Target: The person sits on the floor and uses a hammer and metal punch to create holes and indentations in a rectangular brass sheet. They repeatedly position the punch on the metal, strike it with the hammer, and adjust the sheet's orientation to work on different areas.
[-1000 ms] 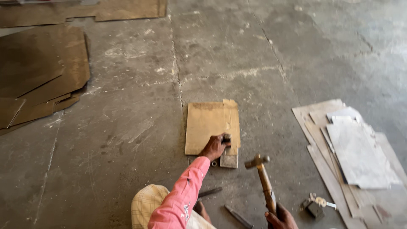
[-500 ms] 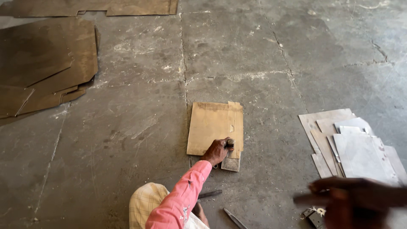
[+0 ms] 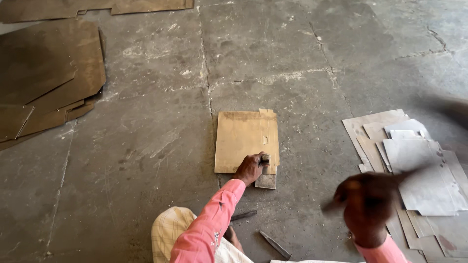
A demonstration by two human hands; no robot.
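A tan sheet (image 3: 241, 141) lies flat on the stone floor. My left hand (image 3: 249, 168) rests on its near right corner, closed around a short dark punch (image 3: 264, 158) that stands upright on the sheet. A small grey metal block (image 3: 266, 181) sticks out from under that corner. My right hand (image 3: 365, 204) is to the right of the sheet and nearer me, closed in a fist and blurred by motion. The hammer it grips shows only as a faint streak (image 3: 407, 174).
A pile of grey metal sheets (image 3: 424, 165) lies on the right. Large brown sheets (image 3: 44, 78) are stacked at the left, with more along the top edge (image 3: 97, 7). Two dark chisels (image 3: 275, 244) (image 3: 242, 215) lie on the floor beside my knee in checked cloth (image 3: 170, 234).
My right hand has swung the hammer from just right of the sheet out to the right and is now a blur. My left hand still holds the punch on the same corner.
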